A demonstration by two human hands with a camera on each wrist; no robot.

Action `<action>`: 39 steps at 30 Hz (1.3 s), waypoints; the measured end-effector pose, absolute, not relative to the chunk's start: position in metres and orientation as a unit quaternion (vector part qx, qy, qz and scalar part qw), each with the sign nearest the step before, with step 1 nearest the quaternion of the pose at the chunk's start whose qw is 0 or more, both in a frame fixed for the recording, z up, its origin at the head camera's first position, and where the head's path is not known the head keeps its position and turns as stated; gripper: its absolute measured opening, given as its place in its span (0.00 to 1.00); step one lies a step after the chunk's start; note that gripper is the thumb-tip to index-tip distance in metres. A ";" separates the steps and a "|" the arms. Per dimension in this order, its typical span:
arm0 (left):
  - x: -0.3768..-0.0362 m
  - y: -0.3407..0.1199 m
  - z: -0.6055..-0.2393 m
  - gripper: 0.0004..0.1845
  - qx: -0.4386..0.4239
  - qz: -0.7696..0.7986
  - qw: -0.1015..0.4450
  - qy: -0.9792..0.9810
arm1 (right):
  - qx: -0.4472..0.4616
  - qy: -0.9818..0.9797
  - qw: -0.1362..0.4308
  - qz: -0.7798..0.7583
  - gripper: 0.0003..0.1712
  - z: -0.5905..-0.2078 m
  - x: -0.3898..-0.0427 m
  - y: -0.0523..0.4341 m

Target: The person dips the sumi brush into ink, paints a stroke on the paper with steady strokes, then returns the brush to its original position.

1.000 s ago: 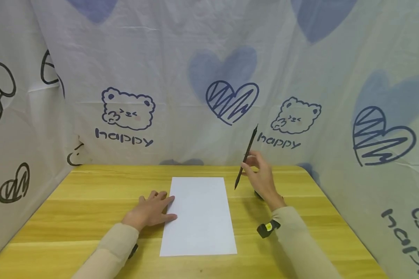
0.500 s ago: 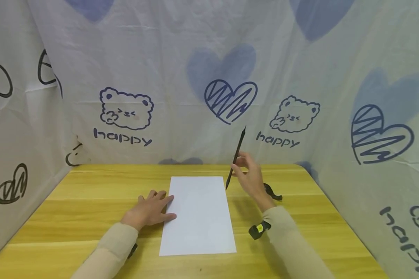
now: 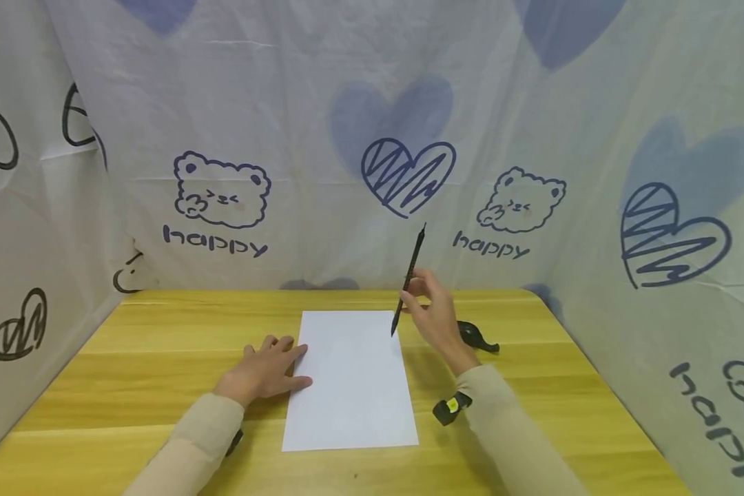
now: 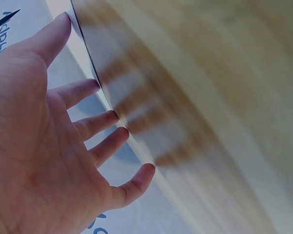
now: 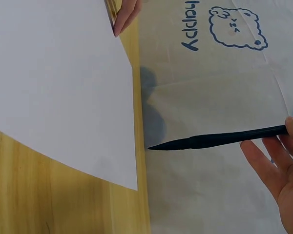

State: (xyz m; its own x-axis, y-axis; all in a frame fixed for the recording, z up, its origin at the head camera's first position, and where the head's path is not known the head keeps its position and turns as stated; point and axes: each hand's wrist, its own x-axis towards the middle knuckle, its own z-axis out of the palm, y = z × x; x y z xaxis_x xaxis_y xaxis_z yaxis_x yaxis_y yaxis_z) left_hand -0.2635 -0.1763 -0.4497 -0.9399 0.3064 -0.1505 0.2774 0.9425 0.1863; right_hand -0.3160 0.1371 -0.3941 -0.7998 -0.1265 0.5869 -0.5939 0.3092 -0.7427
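A blank white sheet of paper [image 3: 350, 393] lies upright-on on the yellow wooden table [image 3: 161, 331]. My left hand [image 3: 262, 372] rests at its left edge, fingers spread, thumb and index tips on the paper; the left wrist view shows the fingertips [image 4: 118, 116] touching down. My right hand [image 3: 435, 318] is raised near the sheet's top right corner. It pinches a slim black brush pen [image 3: 413, 258] between thumb and fingers. The pen slants, its lower pointed tip over the sheet; in the right wrist view the brush pen [image 5: 215, 140] appears clear of the paper.
A black rounded object with a curved tail [image 3: 479, 337] sits on the table behind my right wrist, partly hidden by it. A white cloth curtain [image 3: 316, 227] with hearts and bears encloses the table at the back and sides.
My right hand has moved left with the brush pen, from beside the sheet to over its top right corner. The black tailed object has come into view. My left hand stays put.
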 end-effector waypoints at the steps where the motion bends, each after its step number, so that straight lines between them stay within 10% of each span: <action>1: -0.264 -0.176 -0.450 0.42 0.148 0.082 0.089 0.982 | 0.233 -0.779 0.217 0.541 0.18 -0.394 -0.316 0.136; 39: -0.262 -0.176 -0.447 0.42 0.153 0.086 0.083 0.981 | 0.268 -0.748 0.181 0.580 0.15 -0.405 -0.310 0.085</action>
State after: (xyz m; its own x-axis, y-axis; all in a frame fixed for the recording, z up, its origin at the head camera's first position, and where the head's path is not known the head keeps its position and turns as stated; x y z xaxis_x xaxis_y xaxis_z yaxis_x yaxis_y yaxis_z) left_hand -0.2615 -0.1764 -0.4475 -0.9396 0.3138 -0.1367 0.2854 0.9387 0.1937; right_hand -0.3101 0.0847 -0.4054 -0.7912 -0.1906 0.5811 -0.6103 0.1847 -0.7703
